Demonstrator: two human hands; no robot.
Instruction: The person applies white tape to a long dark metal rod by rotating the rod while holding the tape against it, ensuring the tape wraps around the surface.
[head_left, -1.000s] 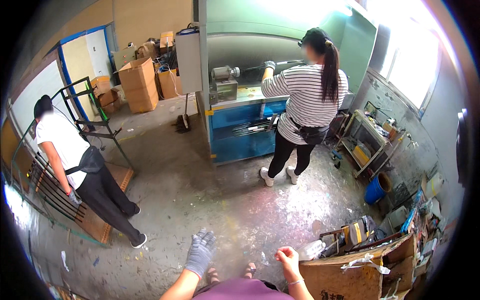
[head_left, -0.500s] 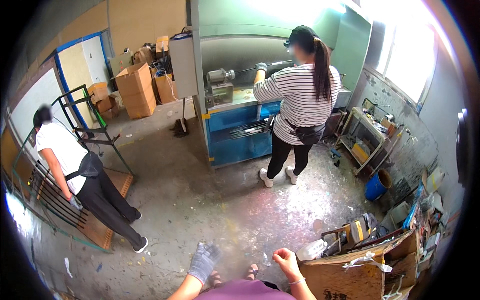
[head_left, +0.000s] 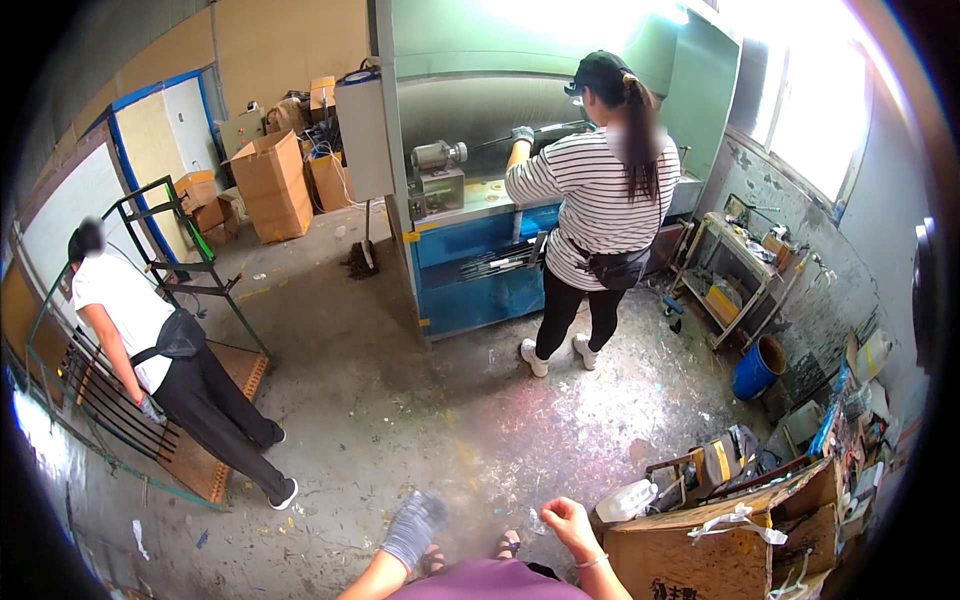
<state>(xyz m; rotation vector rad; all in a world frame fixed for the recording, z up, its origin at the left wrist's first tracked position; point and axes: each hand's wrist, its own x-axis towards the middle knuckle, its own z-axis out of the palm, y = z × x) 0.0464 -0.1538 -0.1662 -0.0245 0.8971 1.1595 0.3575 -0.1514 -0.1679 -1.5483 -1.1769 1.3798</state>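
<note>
My left hand [head_left: 414,532], in a grey knit glove, is raised in front of my body at the lower middle. Motion smears its fingers, and I see no object in it. My right hand [head_left: 573,528], bare with a bracelet at the wrist, is held to its right, with thumb and fingers curled together. Whatever the right fingers hold, if anything, is too small to make out. Beside the right hand is a translucent white plastic jug [head_left: 627,500], next to a worn cardboard box [head_left: 690,560].
A person in a striped top [head_left: 590,190] holds a long thin rod at a blue-fronted booth [head_left: 470,300]. At left another person [head_left: 140,310] stands beside a green-framed cart [head_left: 255,370] carrying dark rods. A blue bucket [head_left: 757,370] and small shelf [head_left: 740,265] line the right wall.
My gloved left hand has shifted slightly, its fingers blurring toward the right. My right hand stays curled in nearly the same place. The person at the booth has turned their head slightly.
</note>
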